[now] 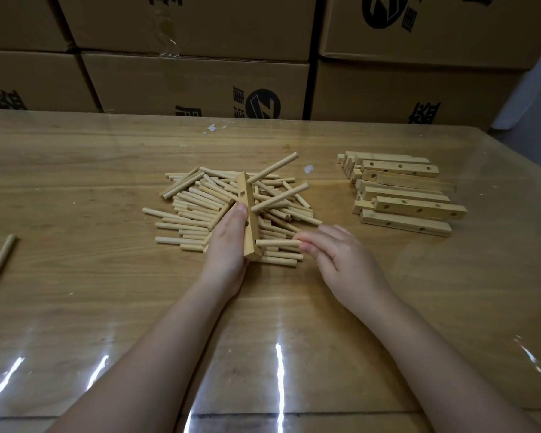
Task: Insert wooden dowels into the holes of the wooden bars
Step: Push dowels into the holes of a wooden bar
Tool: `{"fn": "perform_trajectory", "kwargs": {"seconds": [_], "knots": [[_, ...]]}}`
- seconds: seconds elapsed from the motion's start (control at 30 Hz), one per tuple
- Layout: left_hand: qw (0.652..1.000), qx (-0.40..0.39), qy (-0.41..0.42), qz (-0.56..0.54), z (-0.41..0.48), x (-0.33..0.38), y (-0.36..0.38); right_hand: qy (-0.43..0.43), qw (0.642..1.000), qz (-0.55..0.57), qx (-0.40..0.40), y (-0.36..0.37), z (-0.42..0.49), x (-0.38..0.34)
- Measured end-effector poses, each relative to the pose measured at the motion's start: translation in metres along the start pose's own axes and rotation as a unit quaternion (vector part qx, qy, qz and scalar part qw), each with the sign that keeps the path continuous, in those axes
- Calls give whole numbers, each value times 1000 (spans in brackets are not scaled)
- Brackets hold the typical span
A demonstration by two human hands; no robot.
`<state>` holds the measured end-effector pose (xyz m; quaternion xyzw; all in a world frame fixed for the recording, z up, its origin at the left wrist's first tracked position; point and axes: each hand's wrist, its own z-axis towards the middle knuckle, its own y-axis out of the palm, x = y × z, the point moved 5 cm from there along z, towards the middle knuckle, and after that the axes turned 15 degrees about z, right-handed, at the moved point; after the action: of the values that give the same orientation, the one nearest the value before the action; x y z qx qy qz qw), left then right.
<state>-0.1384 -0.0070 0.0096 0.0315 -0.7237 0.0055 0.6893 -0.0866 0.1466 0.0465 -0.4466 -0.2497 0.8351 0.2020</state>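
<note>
My left hand grips a wooden bar held on end over a loose pile of dowels. Two dowels stick out of the bar's right face, pointing up and right. My right hand pinches a third dowel by its right end; its left tip meets the bar near the lower end. An open hole shows on the bar's front face, above my left thumb.
A stack of drilled wooden bars lies to the right on the wooden table. A single dowel lies at the far left. Cardboard boxes stand behind the table's back edge.
</note>
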Motion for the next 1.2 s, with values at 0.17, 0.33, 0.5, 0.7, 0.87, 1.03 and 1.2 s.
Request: {"fn": "perform_trajectory", "kwargs": {"seconds": [0.17, 0.33, 0.5, 0.7, 0.87, 1.03, 1.2], "knots": [[999, 11, 9, 31, 2, -3, -1, -35, 998, -45, -9, -2, 2, -6], [999, 13, 14, 49, 4, -5, -2, -53, 996, -75, -18, -4, 4, -12], [994, 17, 43, 97, 4, -5, -3, -54, 993, -96, -32, -5, 5, -14], [992, -2, 58, 112, 4, -6, -2, -55, 993, -100, -30, -1, 5, -16], [990, -5, 78, 122, 4, -4, -3, -42, 995, -82, -27, 0, 5, -15], [989, -1, 82, 120, 5, -6, -3, -9, 998, -53, -35, 1, 4, -10], [989, -20, 77, 129, 6, -6, -1, 26, 999, -2, -34, 0, 2, -6]]}}
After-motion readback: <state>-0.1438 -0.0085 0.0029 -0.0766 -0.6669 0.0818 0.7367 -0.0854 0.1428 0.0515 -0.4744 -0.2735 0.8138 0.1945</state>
